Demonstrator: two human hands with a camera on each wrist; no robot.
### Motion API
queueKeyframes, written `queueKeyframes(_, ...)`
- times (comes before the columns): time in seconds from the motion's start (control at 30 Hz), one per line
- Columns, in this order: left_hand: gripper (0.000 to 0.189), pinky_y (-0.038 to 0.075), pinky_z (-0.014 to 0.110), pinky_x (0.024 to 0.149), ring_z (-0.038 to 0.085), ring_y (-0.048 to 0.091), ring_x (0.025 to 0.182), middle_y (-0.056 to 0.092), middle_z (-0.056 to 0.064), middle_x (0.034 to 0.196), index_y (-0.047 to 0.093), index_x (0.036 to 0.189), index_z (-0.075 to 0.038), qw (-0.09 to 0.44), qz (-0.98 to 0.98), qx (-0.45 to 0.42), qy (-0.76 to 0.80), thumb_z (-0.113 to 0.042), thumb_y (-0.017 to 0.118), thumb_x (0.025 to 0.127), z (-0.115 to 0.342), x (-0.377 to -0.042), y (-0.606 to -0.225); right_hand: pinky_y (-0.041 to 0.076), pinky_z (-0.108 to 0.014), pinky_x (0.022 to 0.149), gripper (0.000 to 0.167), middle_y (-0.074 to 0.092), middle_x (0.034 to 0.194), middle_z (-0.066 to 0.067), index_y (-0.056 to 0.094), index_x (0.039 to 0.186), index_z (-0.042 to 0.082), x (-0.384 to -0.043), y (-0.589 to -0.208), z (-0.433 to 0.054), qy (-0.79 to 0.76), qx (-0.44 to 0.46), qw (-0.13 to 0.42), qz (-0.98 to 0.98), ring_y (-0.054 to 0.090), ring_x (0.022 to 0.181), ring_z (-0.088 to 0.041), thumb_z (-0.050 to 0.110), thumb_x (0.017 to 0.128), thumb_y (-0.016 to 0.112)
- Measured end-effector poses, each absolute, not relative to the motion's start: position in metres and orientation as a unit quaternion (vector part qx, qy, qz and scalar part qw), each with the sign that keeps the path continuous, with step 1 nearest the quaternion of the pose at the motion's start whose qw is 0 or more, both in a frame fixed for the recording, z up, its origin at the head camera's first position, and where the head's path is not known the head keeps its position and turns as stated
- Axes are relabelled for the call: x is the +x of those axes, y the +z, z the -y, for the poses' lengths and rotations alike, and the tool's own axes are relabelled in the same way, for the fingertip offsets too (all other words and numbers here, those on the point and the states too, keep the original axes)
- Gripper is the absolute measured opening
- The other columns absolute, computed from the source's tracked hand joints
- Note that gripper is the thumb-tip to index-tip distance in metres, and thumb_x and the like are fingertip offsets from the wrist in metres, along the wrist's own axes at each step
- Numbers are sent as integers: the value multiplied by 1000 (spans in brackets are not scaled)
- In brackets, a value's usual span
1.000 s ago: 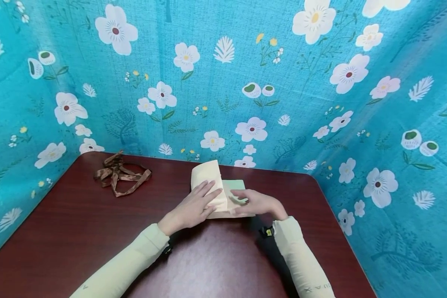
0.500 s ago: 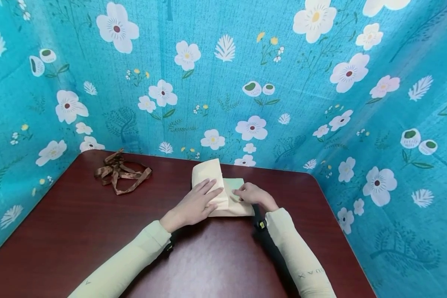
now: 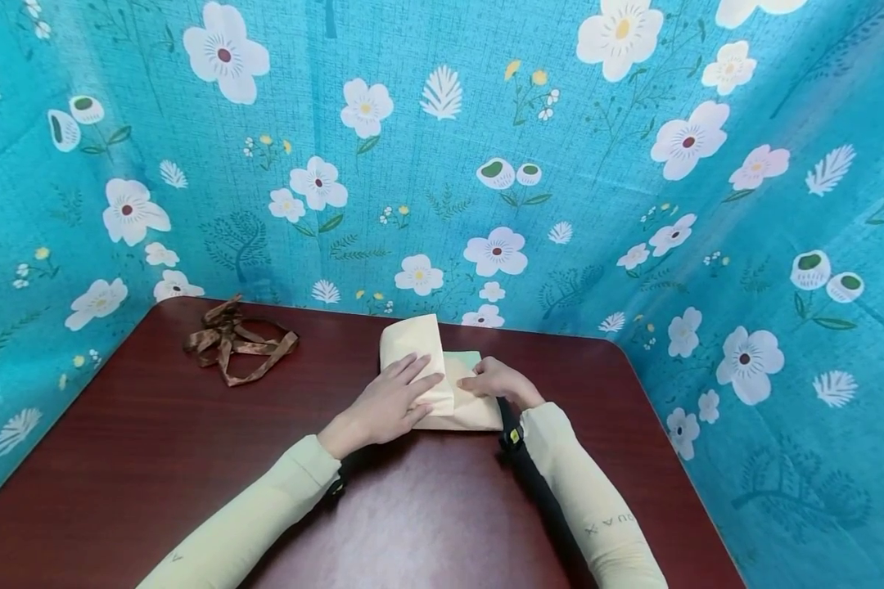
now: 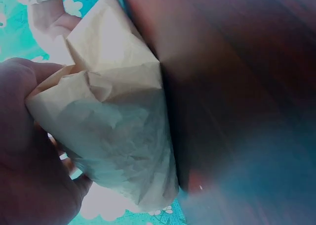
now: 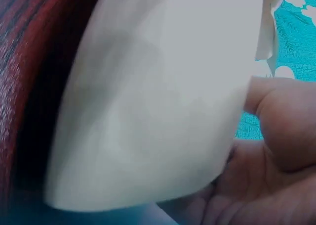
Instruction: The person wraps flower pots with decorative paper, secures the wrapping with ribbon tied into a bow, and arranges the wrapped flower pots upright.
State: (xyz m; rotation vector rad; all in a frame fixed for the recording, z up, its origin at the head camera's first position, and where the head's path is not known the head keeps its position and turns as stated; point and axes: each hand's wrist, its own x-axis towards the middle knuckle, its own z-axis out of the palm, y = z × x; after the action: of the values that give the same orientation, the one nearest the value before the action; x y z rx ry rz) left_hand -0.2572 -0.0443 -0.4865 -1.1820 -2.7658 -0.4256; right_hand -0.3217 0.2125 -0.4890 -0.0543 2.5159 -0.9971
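Note:
A cream sheet of wrapping paper (image 3: 415, 338) lies folded into a thick packet at the table's back middle. My left hand (image 3: 386, 405) rests on its left flap, fingers extended and spread. At the packet's right side, my right hand (image 3: 504, 383) pinches the right part of the paper between thumb and fingers. A pale green patch (image 3: 466, 358) shows at the back right, partly covered by the paper. In the left wrist view, the crumpled near side of the paper (image 4: 123, 131) bulges. The right wrist view has the raised paper (image 5: 153, 111) with the thumb at its edge.
A loose tangle of brown ribbon (image 3: 239, 343) lies at the back left of the dark red table (image 3: 155, 458). Behind and at both sides hangs a blue flowered cloth (image 3: 412, 164), close to the table's back edge.
My right hand has gone from open fingers near the packet to pinching the paper and folding it leftward and back, covering more of the green. My left hand stays in place.

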Motion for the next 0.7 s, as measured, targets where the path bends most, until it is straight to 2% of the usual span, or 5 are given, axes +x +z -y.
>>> queueKeyframes(0.17,51,21,46,124,35,26,153,35,16,163,48,152,-17,45,914,-381,-131,-37,51,106,39,-256,-483,30,-24,49,48,35,52,7,41,57,15,-318,-487,-213,-376,-1,196,-906,31,47,-8,16,92,74)
queueKeyframes(0.33,50,21,47,124,35,26,153,35,15,162,50,151,-17,34,918,-373,-130,-36,52,105,37,-253,-481,35,-24,50,44,38,52,7,46,56,16,-309,-484,-217,-376,5,191,-907,36,48,-8,17,92,72)
queueKeyframes(0.47,50,22,47,124,36,27,152,38,17,161,51,150,-15,38,918,-375,-127,-36,54,104,34,-253,-480,37,-26,52,40,38,54,5,48,58,15,-305,-486,-219,-357,36,165,-919,38,52,-12,20,92,70)
queueKeyframes(0.53,50,22,46,124,35,28,152,39,17,160,52,149,-15,39,918,-376,-123,-36,54,104,34,-253,-479,37,-28,53,38,37,57,3,48,61,12,-304,-488,-221,-348,55,148,-924,37,55,-14,21,92,70)
queueKeyframes(0.7,46,22,45,124,36,30,150,43,17,157,56,145,-14,42,916,-380,-123,-34,54,104,32,-253,-477,41,-30,57,29,45,65,-3,55,73,5,-301,-491,-222,-338,73,124,-930,44,62,-19,21,92,70)
